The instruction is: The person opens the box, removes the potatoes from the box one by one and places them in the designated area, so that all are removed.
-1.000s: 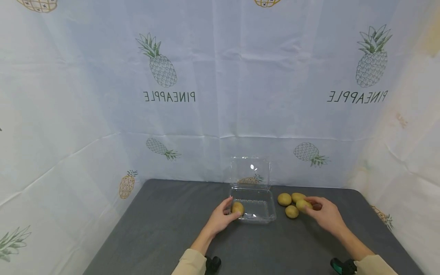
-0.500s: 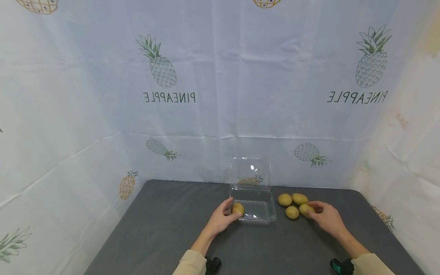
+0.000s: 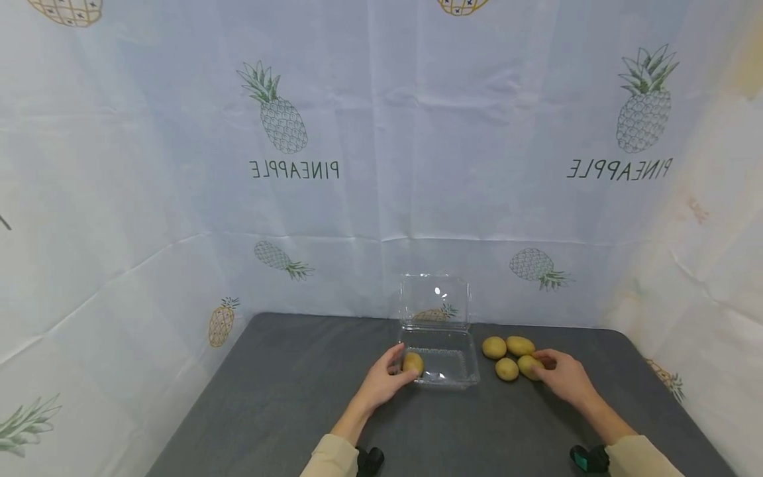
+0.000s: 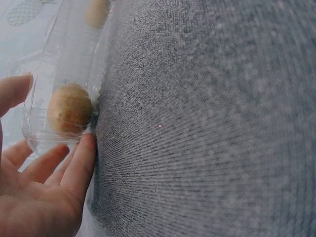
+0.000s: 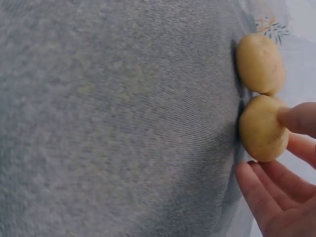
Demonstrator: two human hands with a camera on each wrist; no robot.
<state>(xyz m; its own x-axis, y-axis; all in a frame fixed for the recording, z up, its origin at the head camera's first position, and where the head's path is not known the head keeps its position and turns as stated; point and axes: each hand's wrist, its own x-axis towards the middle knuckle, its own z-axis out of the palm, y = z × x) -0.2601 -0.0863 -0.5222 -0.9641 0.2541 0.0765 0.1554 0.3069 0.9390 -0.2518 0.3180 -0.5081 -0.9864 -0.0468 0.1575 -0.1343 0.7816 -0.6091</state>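
Note:
A clear plastic clamshell container (image 3: pixel 444 383) stands with its lid (image 3: pixel 435 298) raised against the backdrop. One potato (image 4: pixel 69 109) lies inside at its left end. Around that left end my left hand (image 3: pixel 381 379) grips the container, thumb at the front and fingers at the side. Right of the container is a group of several potatoes, among them a far-left one (image 3: pixel 494 348), a back one (image 3: pixel 520 345) and a front one (image 3: pixel 507 369). My right hand (image 3: pixel 565 379) holds the rightmost potato (image 5: pixel 264 128) between thumb and fingers, low at the table beside the others.
The dark grey table (image 3: pixel 286 397) ends at a cloth backdrop (image 3: pixel 381 199) printed with pineapples, which also hangs along both sides. A black strap device (image 3: pixel 369 460) is worn at my left wrist, another (image 3: pixel 590 458) at my right.
My right hand has shifted slightly right and toward me with its potato, which now sits apart from the back one. The left hand and the container have stayed in place.

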